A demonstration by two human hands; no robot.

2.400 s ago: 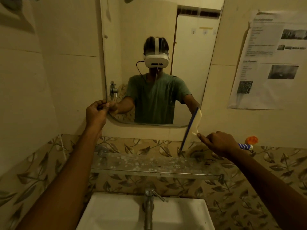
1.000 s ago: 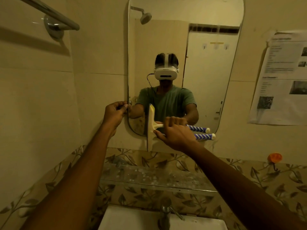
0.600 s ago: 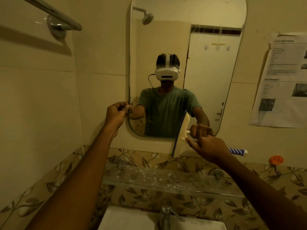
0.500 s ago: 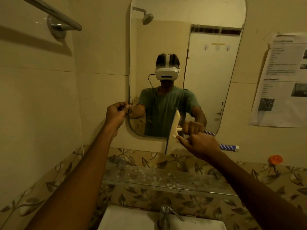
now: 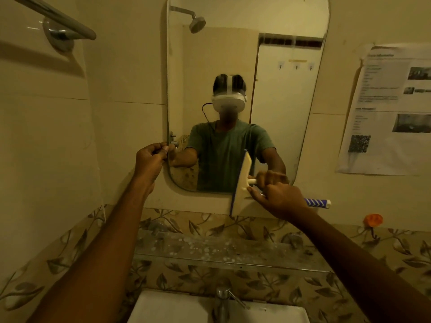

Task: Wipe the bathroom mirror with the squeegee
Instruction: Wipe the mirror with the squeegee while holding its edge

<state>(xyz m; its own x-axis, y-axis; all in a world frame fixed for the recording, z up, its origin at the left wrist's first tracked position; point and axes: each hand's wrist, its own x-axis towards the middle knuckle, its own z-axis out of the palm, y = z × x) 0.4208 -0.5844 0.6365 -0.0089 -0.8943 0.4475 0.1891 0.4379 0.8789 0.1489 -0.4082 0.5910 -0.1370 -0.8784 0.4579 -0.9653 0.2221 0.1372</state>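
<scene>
Fingers (image 5: 256,192) of the right hand (image 5: 279,199) stay curled round the squeegee (image 5: 241,185) handle. Its upright blade, low on the right of the mirror (image 5: 286,108), has slid back leftward. The left hand (image 5: 149,160) pinches the mirror's left edge. The upper glass likely remains unwiped.

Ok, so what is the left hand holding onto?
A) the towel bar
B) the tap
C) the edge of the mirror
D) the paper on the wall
C: the left hand grips the left edge of the mirror, while the right hand holds the squeegee low against the glass.
</scene>
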